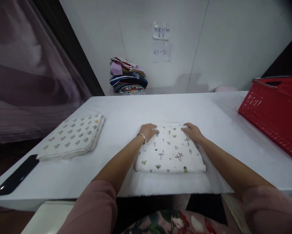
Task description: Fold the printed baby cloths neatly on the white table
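Observation:
A folded white cloth (171,151) printed with palm trees, birds and leaves lies near the front edge of the white table. My left hand (148,131) is at its far left corner, thumb on the print and fingers bent at the edge. At the far right corner is my right hand (192,131), its thumb and fingers placed over the cloth's edge. Whether either hand pinches the fabric cannot be made out. Another folded cloth (71,136), white with rows of small grey-green shapes, lies at the left of the table.
A red basket (274,113) stands on the right of the white table (170,107). Behind the far edge is a stack of folded fabrics (128,78). A glossy black strip (15,175) lies at the front left. Paper notes (161,52) hang on the wall.

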Demonstrator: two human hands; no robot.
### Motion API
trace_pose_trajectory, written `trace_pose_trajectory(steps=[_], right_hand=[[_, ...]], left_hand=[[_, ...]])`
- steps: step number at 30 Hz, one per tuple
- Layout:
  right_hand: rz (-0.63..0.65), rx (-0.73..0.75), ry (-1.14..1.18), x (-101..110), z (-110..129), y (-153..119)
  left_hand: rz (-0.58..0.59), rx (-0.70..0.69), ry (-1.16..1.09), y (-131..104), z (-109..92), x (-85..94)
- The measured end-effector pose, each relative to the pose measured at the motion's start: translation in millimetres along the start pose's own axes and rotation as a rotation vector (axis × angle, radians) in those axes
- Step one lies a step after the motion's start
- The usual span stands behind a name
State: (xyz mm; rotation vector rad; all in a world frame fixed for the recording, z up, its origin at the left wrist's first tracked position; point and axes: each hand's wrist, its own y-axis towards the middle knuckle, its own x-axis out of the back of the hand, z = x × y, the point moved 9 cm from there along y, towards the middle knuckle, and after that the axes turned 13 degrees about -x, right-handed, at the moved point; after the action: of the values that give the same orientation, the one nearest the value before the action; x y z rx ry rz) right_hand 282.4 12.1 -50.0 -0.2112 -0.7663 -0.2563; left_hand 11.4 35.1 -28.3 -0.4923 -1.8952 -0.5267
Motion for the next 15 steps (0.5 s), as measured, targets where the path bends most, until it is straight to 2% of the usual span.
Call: trace_pose_trajectory(steps=[4,15], right_hand=[[-0.027,-0.002,0.021,1,1,-1],[-0.08,-0.021,-0.04,-6,-4,13]], left_hand=[[-0.022,0.084,-0.043,1,10,-7.6],[-0.055,0.157,-0.046,0,16,-5.9]])
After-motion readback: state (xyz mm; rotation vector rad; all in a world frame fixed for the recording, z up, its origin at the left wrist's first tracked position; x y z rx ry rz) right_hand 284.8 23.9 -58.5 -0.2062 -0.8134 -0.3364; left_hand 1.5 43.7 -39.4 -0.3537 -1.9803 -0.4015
